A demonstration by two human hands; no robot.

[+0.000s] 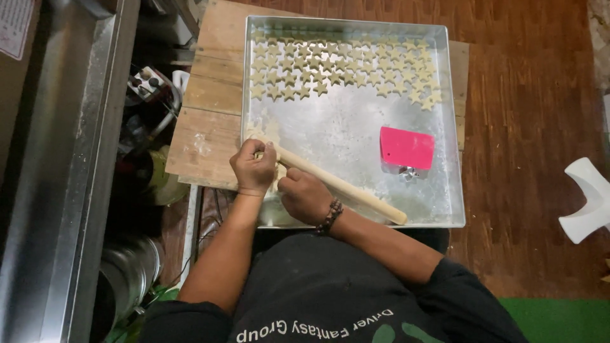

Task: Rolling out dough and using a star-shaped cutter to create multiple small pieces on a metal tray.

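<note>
My right hand (305, 195) lay nearest me, fingers curled over dough at the tray's (356, 136) near left corner, touching the rolling pin (346, 187); whether it gripped the pin, I could not tell. At ten o'clock from it, my left hand (253, 168) was closed around the pin's far end. The pin ran toward four o'clock. At two o'clock lay a pink scraper (406, 147). Farthest, star cut-outs (337, 70) filled the tray's twelve o'clock edge, on the wooden worktop (210, 127).

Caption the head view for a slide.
Both hands, left hand and right hand, grip a wooden rolling pin over a metal tray of star-shaped dough pieces.
</note>
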